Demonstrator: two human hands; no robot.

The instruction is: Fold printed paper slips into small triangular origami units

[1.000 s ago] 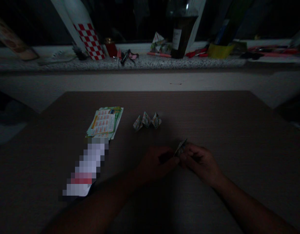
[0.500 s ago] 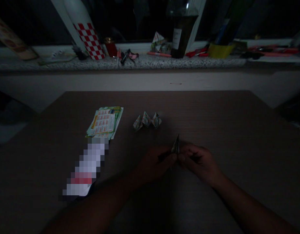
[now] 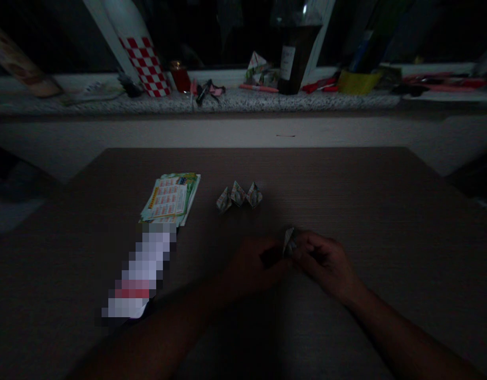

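"Where did we have it?"

"We had the small, pointed, pale printed fold of what looked like paper (image 3: 288,241) between our two hands, over the brown, wood-grained table (image 3: 346,179). Whether its lower end touched down, we couldn't tell."

"And our fingers?"

"Our left hand (image 3: 255,264) was closed in a pinch at its near, lower edge, the thumb pointing across to it. Our right hand (image 3: 330,264) had thumb and fingers curled together on its other side. Both gripped it, though the gloom hid exactly where each fingertip pressed."

"How did we expect it to handle?"

"Light, we thought, next to no weight. Stiff along the creases, springy across the flaps. Not very slippery, but easy to crush, or to tear at a point."

"So where was the best hold?"

"Low down, we reckoned, where the layers probably lay thickest, with flat, gentle pressure, leaving the upper tip free. The three small, pointed, printed paper shapes (image 3: 238,194) in a row beyond our hands, beside the loose stack of flat green-and-white printed sheets (image 3: 168,198), looked just as delicate to us."
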